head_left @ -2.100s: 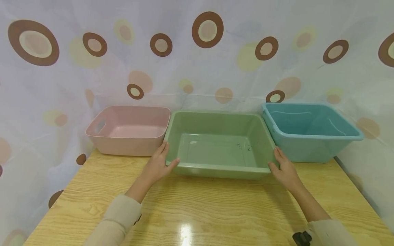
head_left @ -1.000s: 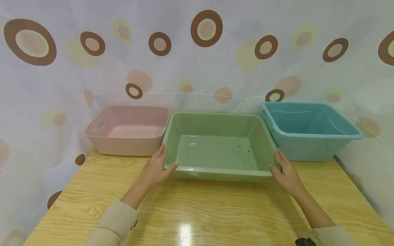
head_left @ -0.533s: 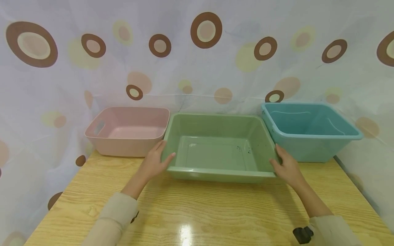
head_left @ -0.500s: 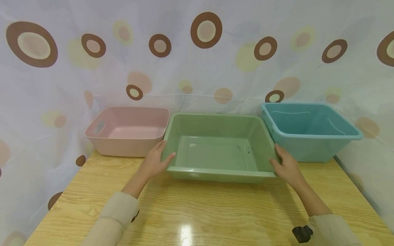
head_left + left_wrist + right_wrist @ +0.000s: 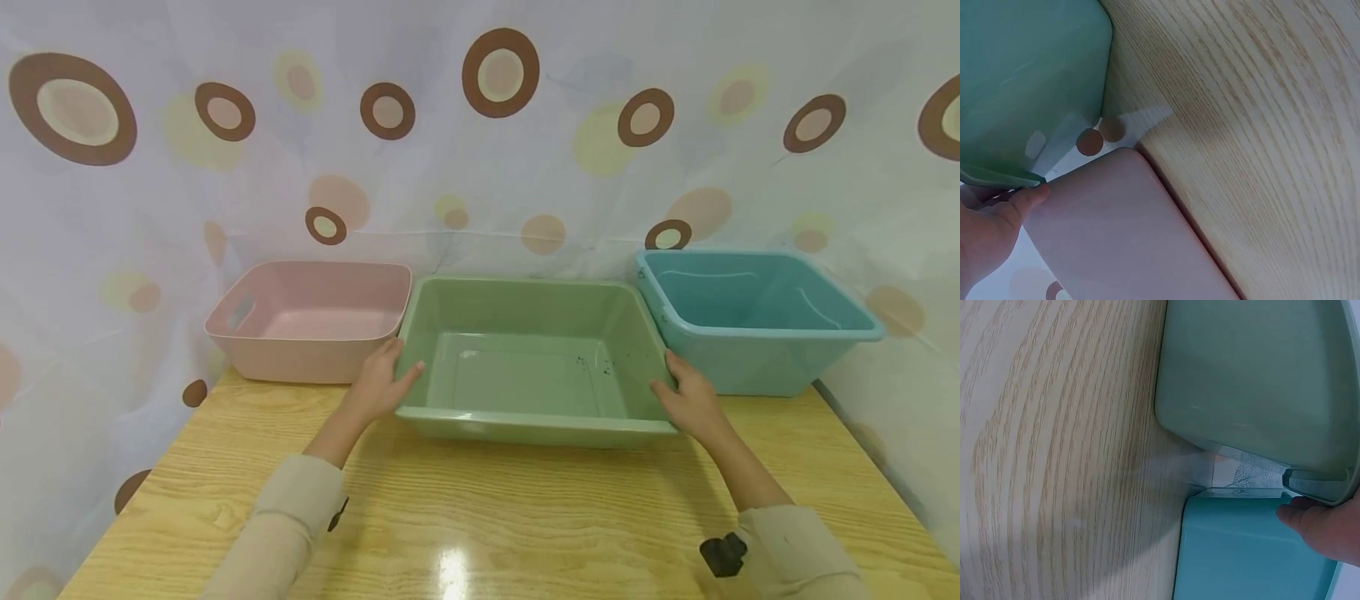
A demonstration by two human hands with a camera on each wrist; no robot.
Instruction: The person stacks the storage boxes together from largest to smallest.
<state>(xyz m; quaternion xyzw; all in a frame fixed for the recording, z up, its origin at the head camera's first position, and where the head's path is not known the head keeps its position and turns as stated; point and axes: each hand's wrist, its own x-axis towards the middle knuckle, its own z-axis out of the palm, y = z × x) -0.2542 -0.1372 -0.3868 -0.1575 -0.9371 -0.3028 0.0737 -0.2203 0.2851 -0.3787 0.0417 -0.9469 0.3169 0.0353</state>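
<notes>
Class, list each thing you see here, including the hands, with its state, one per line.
Pink tub: upright, open-topped
Green tub: upright, open-topped, held at both sides, dark specks on its floor
Blue tub: upright, open-topped
Left hand: gripping the green tub's left rim
Right hand: gripping its right rim
Table: glossy, reflecting light

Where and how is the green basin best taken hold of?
The green basin is probably best gripped by the rim of both short sides near the front corners, left hand and right hand each coming from the front: its wide shape favours two-ended support, and the pink basket and blue tub crowd it farther back.
</notes>
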